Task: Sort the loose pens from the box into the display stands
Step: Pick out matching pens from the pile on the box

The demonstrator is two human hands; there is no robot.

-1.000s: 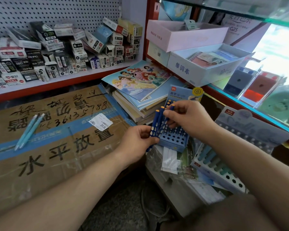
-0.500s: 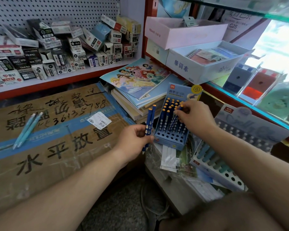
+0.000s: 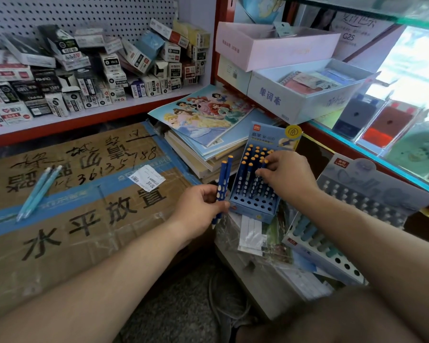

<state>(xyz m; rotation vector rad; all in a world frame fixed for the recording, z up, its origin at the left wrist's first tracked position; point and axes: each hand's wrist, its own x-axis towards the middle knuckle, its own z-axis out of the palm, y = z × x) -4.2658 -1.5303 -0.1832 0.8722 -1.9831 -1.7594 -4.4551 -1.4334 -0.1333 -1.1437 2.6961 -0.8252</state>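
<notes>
A blue display stand (image 3: 254, 205) with rows of holes holds several dark blue pens with orange tips. My right hand (image 3: 286, 175) is over its right side, fingertips pinching the top of one pen standing in the stand. My left hand (image 3: 200, 209) grips two more dark blue pens (image 3: 222, 181) upright just left of the stand. A second grey-blue display stand (image 3: 332, 243) with pastel pens lies to the right. Two light blue pens (image 3: 39, 190) lie on the taped cardboard box (image 3: 84, 206).
A stack of picture books (image 3: 206, 127) sits behind the stand. A shelf of small boxed stationery (image 3: 84, 70) runs along the back left. Pink and white boxes (image 3: 302, 90) stand on a glass counter (image 3: 394, 154) at right. Plastic-wrapped packs (image 3: 253, 233) lie under the stand.
My left hand has drawn away from the stand to its left, keeping two pens. My right hand moved right across the stand and lower, onto a pen in it.
</notes>
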